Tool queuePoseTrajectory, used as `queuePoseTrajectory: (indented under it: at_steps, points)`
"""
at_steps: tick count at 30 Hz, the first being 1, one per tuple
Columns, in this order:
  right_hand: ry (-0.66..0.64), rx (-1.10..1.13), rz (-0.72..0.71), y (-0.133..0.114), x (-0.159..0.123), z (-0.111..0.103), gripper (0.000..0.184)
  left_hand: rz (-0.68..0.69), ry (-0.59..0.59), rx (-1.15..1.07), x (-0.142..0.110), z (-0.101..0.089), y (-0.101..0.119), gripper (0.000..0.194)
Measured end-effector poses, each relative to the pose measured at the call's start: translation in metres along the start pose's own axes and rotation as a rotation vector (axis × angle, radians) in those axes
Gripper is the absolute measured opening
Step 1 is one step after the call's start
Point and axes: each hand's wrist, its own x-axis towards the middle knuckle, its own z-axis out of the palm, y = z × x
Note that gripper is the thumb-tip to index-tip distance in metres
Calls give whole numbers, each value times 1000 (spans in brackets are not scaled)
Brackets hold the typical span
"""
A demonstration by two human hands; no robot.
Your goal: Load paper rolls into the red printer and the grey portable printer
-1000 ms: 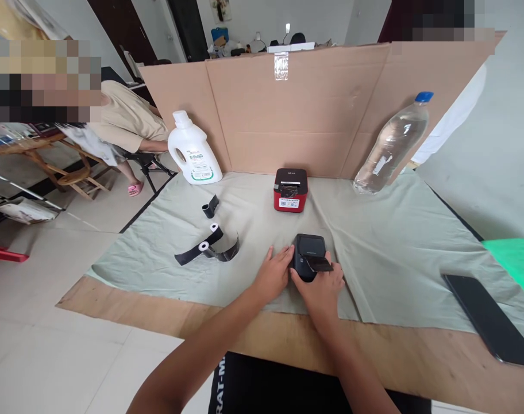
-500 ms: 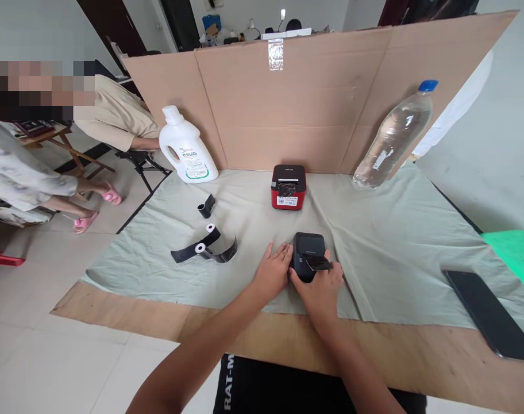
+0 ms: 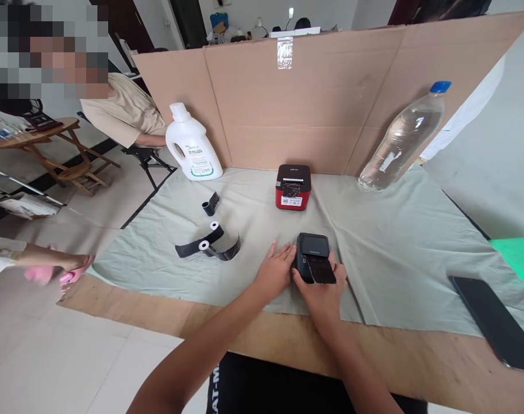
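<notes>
A small black label printer (image 3: pixel 315 244) sits on the cloth in front of me, and a dark strip (image 3: pixel 322 270) hangs out over its near side. Against the printer's left side lies my left hand (image 3: pixel 276 269), fingers stretched out and flat, holding nothing. My right hand (image 3: pixel 324 290) grips the printer's near end, with the thumb at its left and the fingers along its right side. The hand partly hides the printer's front. Farther back stands a red and black printer (image 3: pixel 293 187) with a white label on its front.
Several partly unrolled dark rolls (image 3: pixel 204 245) lie at the left. A white detergent bottle (image 3: pixel 193 146) and a tall clear bottle (image 3: pixel 404 141) stand before the cardboard panel (image 3: pixel 296 109). A dark phone (image 3: pixel 488 316) rests at the right edge. Seated people are beyond the table's left side.
The dark strip at the black printer now hangs longer and flatter over its near side. Both hands remain at the printer. The camera view has shifted slightly, and a person at left has moved.
</notes>
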Motion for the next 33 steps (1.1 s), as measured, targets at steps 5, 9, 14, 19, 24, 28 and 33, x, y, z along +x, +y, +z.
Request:
queuePoseTrajectory:
  at_steps: [5,9,14,19,24,28,33]
  points:
    - [-2,10,10,-1,-1,-2,97,-109,-66,-375,5,-13,-5,77]
    - [-30,28,27,-2,0,-5,98,-173,-32,-517,5,-18,-2,73]
    - [-61,32,46,-3,1,-7,99,-81,28,-530,4,-18,0,72]
    - [-51,65,41,-3,-1,-7,99,-87,31,-573,19,-19,1,66]
    - [-27,61,18,-2,-2,-4,99,-51,-9,-445,35,-21,4,62]
    - [-51,73,29,-2,-1,-5,101,-70,112,-362,34,-25,6,57]
    - [-81,67,38,-2,-1,-6,102,-36,207,-77,52,-48,18,33]
